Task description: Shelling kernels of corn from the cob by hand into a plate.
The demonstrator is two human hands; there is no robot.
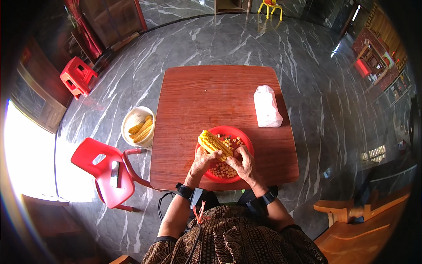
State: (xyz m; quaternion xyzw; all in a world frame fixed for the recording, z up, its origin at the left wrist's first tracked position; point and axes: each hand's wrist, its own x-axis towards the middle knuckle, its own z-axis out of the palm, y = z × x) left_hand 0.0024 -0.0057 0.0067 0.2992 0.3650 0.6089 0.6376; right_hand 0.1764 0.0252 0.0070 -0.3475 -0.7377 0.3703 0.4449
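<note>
Patterned shirt (233, 235), left grip (202, 162) and right grip (244, 163) clasping corn cob (212, 141), red basin (226, 129) beneath

Dark grey floor (321, 101), white-veined. Red stool (70, 75) upper left; red chair (104, 176) below it. Small yellow chair (271, 5), top edge. Wooden furniture (373, 226) lower right. Glaring light (26, 163), left edge.

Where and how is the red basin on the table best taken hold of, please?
I'd grip the red basin at opposite sides of its rim, left hand from the left and right hand from the right, once both are free of the corn cob. Its round shape and the loose kernels inside suggest a level, two-sided hold.
</note>
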